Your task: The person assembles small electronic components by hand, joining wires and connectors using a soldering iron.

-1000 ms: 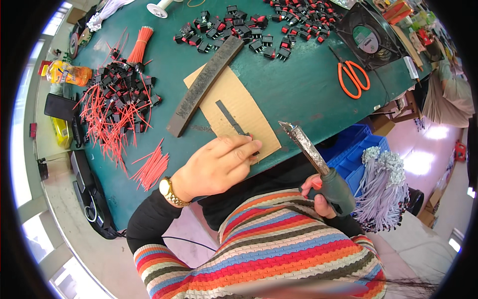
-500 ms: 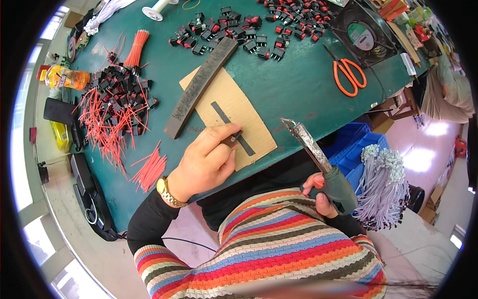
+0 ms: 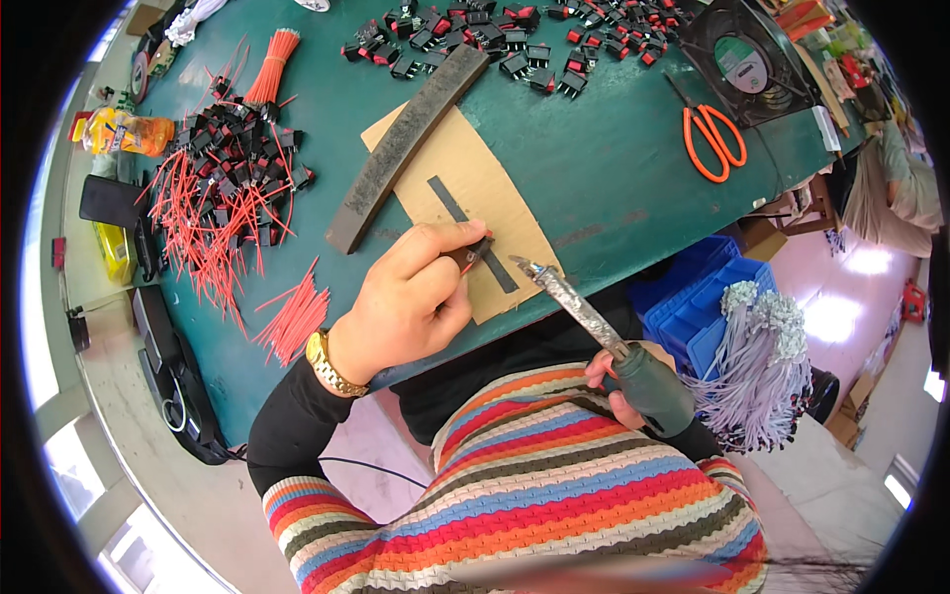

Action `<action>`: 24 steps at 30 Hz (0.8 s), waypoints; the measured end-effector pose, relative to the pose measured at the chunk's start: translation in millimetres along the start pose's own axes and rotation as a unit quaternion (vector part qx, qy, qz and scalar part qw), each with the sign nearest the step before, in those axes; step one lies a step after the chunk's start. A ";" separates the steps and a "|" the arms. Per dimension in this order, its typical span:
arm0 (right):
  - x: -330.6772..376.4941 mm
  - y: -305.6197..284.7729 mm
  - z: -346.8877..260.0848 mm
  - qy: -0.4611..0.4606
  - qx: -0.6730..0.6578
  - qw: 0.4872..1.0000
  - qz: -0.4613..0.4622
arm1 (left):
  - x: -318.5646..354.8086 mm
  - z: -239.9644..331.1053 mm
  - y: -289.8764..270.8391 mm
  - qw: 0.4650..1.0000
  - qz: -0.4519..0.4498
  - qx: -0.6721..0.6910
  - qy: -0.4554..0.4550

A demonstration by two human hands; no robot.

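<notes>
My left hand (image 3: 411, 292), wearing a gold watch (image 3: 330, 366), pinches a small rocker switch (image 3: 482, 244) between thumb and fingertips, mostly hidden by the fingers. It is over a thin dark strip (image 3: 448, 198) on a piece of cardboard (image 3: 492, 188). My right hand (image 3: 625, 410) is wrapped round the dark green handle of a soldering iron (image 3: 579, 305). The iron's tip points up and left, a short gap from the switch. Across the cardboard's far left edge lies a long dark bar (image 3: 408, 148).
Left on the green table (image 3: 614, 168) are switches with red wires (image 3: 233, 188), loose red wires (image 3: 295, 315) and a wire bundle (image 3: 272, 64). Loose switches (image 3: 515, 45) lie at the back. Orange-handled scissors (image 3: 712, 139) and a fan (image 3: 742, 64) are right; blue bins (image 3: 708, 307) stand below.
The soldering iron has moved left, bringing its tip much closer to the switch in my left hand. The whole view has shifted slightly; my left hand keeps its pinch.
</notes>
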State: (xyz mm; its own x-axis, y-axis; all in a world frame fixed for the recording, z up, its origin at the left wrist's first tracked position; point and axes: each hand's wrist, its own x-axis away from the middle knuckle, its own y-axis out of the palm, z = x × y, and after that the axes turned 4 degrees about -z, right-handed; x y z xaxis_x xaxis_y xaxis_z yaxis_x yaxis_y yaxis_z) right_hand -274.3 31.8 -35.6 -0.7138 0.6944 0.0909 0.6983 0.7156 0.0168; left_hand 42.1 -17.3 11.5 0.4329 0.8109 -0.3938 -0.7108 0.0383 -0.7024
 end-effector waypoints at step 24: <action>-19.8 17.8 9.8 -0.127 0.207 0.967 0.083 | -1.2 -2.1 3.7 1.000 -0.004 -0.007 0.000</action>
State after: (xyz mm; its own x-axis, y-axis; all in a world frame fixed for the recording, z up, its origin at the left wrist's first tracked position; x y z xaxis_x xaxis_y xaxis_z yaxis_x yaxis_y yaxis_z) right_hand -248.3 31.5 -46.8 -0.6212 0.7603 -0.1900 0.7604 0.5261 -0.3809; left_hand 40.1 -19.4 8.1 0.4381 0.8108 -0.3882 -0.6992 0.0359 -0.7140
